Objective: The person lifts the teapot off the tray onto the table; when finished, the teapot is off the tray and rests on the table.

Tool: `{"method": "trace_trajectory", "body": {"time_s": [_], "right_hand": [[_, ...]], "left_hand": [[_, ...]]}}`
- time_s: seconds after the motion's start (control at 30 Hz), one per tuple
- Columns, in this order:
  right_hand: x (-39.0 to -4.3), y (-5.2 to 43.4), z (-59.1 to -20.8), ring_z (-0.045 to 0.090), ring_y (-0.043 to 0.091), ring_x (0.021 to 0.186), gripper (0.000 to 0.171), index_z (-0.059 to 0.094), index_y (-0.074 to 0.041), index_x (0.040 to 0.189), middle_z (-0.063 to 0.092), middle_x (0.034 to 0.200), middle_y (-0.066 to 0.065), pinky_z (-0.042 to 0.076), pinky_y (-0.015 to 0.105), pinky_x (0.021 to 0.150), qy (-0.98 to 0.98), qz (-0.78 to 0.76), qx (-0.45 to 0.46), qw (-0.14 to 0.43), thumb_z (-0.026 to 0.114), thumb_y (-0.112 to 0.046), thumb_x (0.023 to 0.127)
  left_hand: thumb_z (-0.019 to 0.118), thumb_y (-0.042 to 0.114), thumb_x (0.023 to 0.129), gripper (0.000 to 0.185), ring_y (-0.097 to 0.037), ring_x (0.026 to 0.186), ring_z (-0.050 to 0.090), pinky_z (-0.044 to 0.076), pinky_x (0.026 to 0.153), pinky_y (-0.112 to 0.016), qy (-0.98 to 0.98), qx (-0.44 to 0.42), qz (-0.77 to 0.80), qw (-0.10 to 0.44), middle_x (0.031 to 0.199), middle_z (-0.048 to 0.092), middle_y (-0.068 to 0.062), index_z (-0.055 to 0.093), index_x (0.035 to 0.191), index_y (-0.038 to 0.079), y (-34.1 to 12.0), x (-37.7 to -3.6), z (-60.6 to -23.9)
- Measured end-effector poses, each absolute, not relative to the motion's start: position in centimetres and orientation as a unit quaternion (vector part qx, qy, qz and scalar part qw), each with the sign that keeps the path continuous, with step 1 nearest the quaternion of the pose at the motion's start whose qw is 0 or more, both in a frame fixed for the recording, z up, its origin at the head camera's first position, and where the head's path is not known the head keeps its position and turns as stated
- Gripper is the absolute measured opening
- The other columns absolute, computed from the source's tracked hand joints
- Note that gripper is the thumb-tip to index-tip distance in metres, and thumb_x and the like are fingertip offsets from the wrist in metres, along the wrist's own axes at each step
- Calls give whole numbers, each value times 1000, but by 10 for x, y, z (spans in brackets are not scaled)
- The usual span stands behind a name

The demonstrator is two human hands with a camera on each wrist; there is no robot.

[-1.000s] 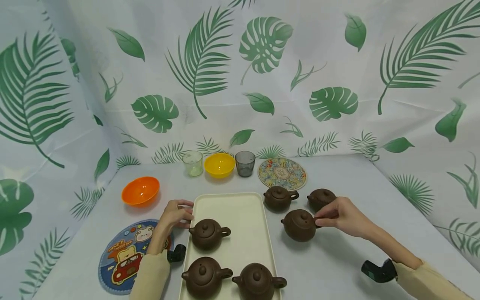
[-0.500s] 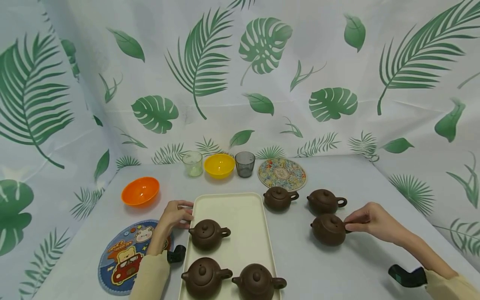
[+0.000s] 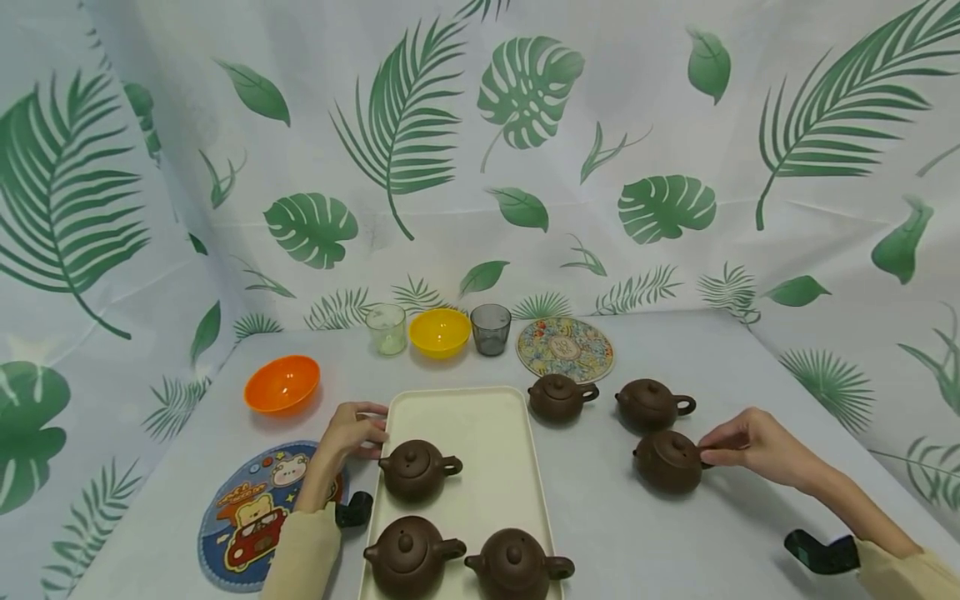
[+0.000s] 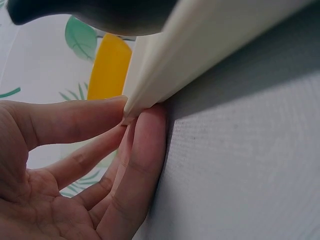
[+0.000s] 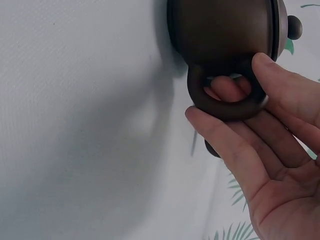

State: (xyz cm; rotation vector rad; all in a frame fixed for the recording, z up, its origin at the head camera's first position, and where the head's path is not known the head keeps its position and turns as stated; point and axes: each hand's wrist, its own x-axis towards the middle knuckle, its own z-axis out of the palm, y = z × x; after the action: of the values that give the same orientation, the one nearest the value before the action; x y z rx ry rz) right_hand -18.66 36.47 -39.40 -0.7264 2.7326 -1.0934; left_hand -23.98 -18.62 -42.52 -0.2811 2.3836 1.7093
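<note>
My right hand (image 3: 761,450) pinches the looped handle of a dark brown teapot (image 3: 667,464) between thumb and fingers, right of the tray. In the right wrist view the handle (image 5: 227,106) shows close up, with a fingertip through its loop. At the left edge of the cream tray (image 3: 457,410), my left hand (image 3: 352,429) grips the rim, thumb above and fingers beneath it in the left wrist view. On the tray sit three brown teapots: one at its left side (image 3: 416,471), one at the front left (image 3: 408,557) and one at the front right (image 3: 513,562).
Behind the held teapot stand two more brown teapots, one farther right (image 3: 648,404) and one by the tray (image 3: 558,398). A patterned round mat (image 3: 565,346), grey glass (image 3: 491,329), yellow bowl (image 3: 440,333) and greenish glass (image 3: 387,329) line the back. Left are an orange bowl (image 3: 282,385) and blue mat (image 3: 240,517).
My right hand has carried the teapot rightward, away from the tray, mostly in the first half second and only slightly since. My left hand and the tray have stayed put.
</note>
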Motion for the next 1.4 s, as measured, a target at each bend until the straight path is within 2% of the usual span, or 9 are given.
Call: {"method": "trace_trajectory", "body": {"time_s": [0.3,0.57,0.83,1.03,1.4], "right_hand": [[-188,362,-389,65,0,75,13,74,2,93,74,84,-2,52,22,60,909,-345,-225,58,71,-8,84],[-195,340,-367,66,-2,78,18,73,3,98,73,92,9,55,20,64,914,-336,-227,6,71,-8,84],[-214,275,-348,68,7,83,22,73,3,101,73,96,13,56,21,70,906,-355,-231,24,72,-12,85],[-227,222,-353,70,15,82,23,72,4,100,73,94,10,57,24,70,883,-369,-284,52,71,-14,86],[-227,127,-365,70,13,83,22,74,2,98,73,93,9,56,19,72,859,-356,-360,81,73,-14,84]], "left_hand": [[66,-8,74,47,-17,66,63,58,54,-32,807,-96,575,95,94,66,-18,60,121,-6,-186,-241,-425],[65,-8,75,47,-18,65,62,58,54,-31,804,-97,580,95,93,66,-18,59,122,-5,-186,-242,-426],[65,-8,75,48,-17,66,64,58,55,-31,804,-99,579,97,98,66,-20,58,122,-7,-187,-239,-425],[66,-9,74,49,-18,67,65,58,55,-33,802,-92,582,97,98,65,-22,57,123,-8,-187,-238,-426],[66,-9,74,48,-18,66,65,58,55,-33,807,-96,574,96,96,66,-20,59,121,-7,-185,-241,-427]]}}
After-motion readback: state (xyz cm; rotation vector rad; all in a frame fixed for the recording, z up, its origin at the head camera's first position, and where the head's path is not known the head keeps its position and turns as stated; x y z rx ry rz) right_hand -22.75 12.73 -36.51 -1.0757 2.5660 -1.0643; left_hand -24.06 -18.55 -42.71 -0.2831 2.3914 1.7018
